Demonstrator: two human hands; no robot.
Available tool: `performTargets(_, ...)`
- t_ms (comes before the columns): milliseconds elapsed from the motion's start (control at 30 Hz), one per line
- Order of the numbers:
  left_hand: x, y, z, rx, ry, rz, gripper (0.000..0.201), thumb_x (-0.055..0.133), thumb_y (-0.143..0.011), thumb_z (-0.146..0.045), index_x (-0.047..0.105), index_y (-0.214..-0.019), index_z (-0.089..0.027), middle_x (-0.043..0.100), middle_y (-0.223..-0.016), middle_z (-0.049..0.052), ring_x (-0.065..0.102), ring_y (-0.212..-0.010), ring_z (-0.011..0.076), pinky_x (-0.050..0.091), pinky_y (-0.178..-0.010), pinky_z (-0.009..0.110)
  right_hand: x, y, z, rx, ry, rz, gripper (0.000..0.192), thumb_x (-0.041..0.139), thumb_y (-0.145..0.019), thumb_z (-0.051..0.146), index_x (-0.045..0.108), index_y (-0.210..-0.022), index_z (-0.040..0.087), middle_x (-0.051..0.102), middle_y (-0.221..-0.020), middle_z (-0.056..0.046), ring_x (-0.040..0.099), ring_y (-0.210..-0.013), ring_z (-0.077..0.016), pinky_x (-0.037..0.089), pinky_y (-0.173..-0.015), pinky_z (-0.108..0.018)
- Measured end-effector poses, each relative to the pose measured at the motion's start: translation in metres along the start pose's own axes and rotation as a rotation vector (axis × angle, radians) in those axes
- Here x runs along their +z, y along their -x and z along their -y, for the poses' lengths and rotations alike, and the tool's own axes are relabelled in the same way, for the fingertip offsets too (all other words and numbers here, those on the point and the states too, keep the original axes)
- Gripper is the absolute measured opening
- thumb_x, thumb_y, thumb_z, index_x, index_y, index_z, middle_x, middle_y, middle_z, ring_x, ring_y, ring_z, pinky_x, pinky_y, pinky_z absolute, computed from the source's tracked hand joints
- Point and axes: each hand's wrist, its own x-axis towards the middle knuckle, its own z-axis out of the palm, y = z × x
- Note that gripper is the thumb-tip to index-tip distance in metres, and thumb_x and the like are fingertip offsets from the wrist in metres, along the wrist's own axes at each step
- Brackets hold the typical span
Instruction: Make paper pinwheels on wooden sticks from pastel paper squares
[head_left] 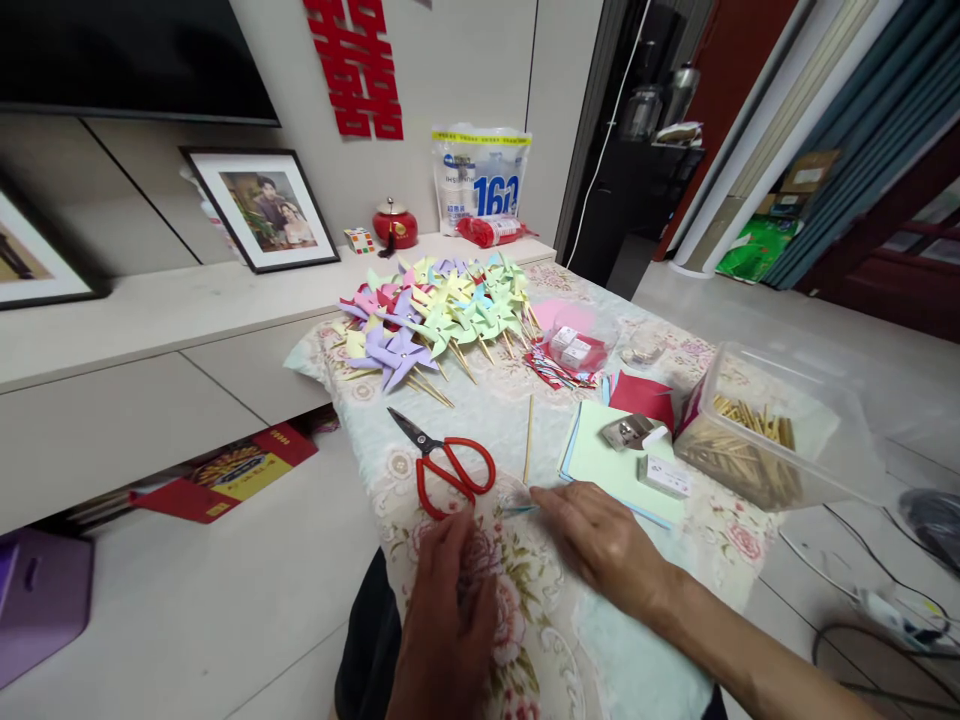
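Observation:
My right hand rests low over the cloth, fingers together and pointing left. Its fingertips meet the end of a thin blue paper strip; the thumb is mostly hidden. Just above those fingertips lies a thin wooden stick. My left hand is empty, with thumb and fingers apart, just below the red-handled scissors. The scissors lie with their blades toward the upper left. Many paper pinwheels on sticks are heaped at the far end of the table.
A stack of pale green paper squares carries a metal clip-like object and a small box. To its right stands a clear plastic bin of wooden sticks. Farther back lie red paper strips and a bag with small boxes.

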Motion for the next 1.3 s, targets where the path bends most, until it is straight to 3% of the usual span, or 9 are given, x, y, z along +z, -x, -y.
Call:
performTargets(100, 0.000, -0.002, -0.012, -0.334, 0.520, -0.050, 0.062, 0.070, -0.081, -0.031, 0.048, -0.138, -0.020, 0.062, -0.131, 0.017, 0.066, -0.112, 0.0276, 0.056, -0.094, 0.045, 0.001, -0.006, 0.013, 0.261, -0.281, -0.097, 0.037, 0.046, -0.093, 0.005, 0.061, -0.125, 0.018, 0.076, -0.100, -0.007, 0.072, -0.086, -0.0172, 0.059, -0.076, -0.027)
performTargets(200, -0.001, -0.008, -0.031, -0.651, 0.847, -0.008, 0.061, 0.084, -0.069, -0.030, 0.061, -0.124, -0.016, 0.073, -0.113, 0.014, 0.070, -0.106, 0.0281, 0.057, -0.091, 0.040, 0.004, -0.017, 0.032, 0.434, -0.540, -0.069, 0.029, 0.053, -0.092, 0.010, 0.068, -0.112, 0.023, 0.077, -0.100, -0.002, 0.073, -0.083, -0.0144, 0.057, -0.075, -0.023)
performTargets(367, -0.010, -0.023, -0.052, -0.831, 1.031, -0.225, 0.037, 0.090, -0.057, -0.036, 0.074, -0.084, -0.016, 0.077, -0.086, 0.007, 0.073, -0.084, 0.0263, 0.059, -0.073, 0.035, 0.005, -0.037, 0.048, 0.469, -0.777, 0.107, 0.021, 0.056, -0.092, 0.016, 0.072, -0.103, 0.023, 0.075, -0.087, 0.000, 0.070, -0.078, -0.0143, 0.053, -0.071, -0.022)
performTargets(500, -0.027, -0.033, -0.057, -0.794, 1.042, -0.369, 0.034, 0.093, -0.047, -0.030, 0.073, -0.073, -0.018, 0.076, -0.076, 0.003, 0.070, -0.074, 0.0209, 0.058, -0.070, 0.031, 0.017, -0.059, 0.037, 0.428, -0.633, 0.152, 0.016, 0.055, -0.096, 0.019, 0.069, -0.104, 0.021, 0.071, -0.093, -0.003, 0.066, -0.084, -0.0163, 0.051, -0.076, -0.027)
performTargets(633, -0.035, -0.033, -0.060, -0.728, 0.980, -0.243, 0.029, 0.091, -0.054, -0.030, 0.075, -0.075, -0.018, 0.072, -0.067, 0.002, 0.065, -0.063, 0.0162, 0.055, -0.063, 0.026, 0.048, -0.088, 0.027, 0.334, -0.244, 0.275, 0.010, 0.060, -0.088, 0.011, 0.062, -0.096, 0.018, 0.063, -0.101, -0.007, 0.058, -0.095, -0.0207, 0.049, -0.083, -0.032)
performTargets(800, -0.024, -0.033, -0.061, -0.558, 1.023, -0.177, 0.027, 0.089, -0.062, -0.037, 0.073, -0.072, -0.018, 0.069, -0.065, 0.000, 0.058, -0.050, 0.0111, 0.049, -0.051, 0.022, 0.072, -0.104, 0.028, 0.329, -0.004, 0.429, 0.034, 0.068, -0.079, 0.012, 0.057, -0.111, 0.013, 0.062, -0.105, -0.014, 0.061, -0.094, -0.0271, 0.050, -0.077, -0.035)
performTargets(1067, -0.023, -0.046, -0.054, -0.639, 1.186, -0.152, 0.034, 0.091, -0.058, -0.036, 0.071, -0.077, -0.016, 0.072, -0.070, 0.003, 0.064, -0.054, 0.0151, 0.053, -0.052, 0.027, 0.029, -0.064, 0.039, 0.360, -0.092, 0.381, 0.019, 0.059, -0.080, 0.010, 0.061, -0.096, 0.020, 0.071, -0.092, -0.008, 0.067, -0.079, -0.0236, 0.050, -0.068, -0.031)
performTargets(1200, -0.024, -0.058, -0.056, -0.654, 1.239, -0.200, 0.034, 0.090, -0.060, -0.032, 0.070, -0.082, -0.016, 0.072, -0.074, 0.003, 0.064, -0.059, 0.0136, 0.053, -0.055, 0.023, 0.004, -0.029, 0.034, 0.534, -0.306, 0.336, 0.035, 0.057, -0.073, 0.006, 0.067, -0.100, 0.026, 0.075, -0.091, -0.002, 0.069, -0.077, -0.0199, 0.052, -0.067, -0.026)
performTargets(1300, -0.019, -0.070, -0.056, -0.549, 1.132, -0.207, 0.027, 0.083, -0.070, -0.034, 0.071, -0.088, -0.018, 0.073, -0.083, 0.005, 0.066, -0.066, 0.0152, 0.055, -0.060, 0.025, -0.011, -0.001, 0.025, 0.665, -0.461, 0.205, 0.028, 0.064, -0.077, 0.020, 0.071, -0.104, 0.027, 0.077, -0.094, -0.003, 0.071, -0.078, -0.0220, 0.056, -0.069, -0.027)
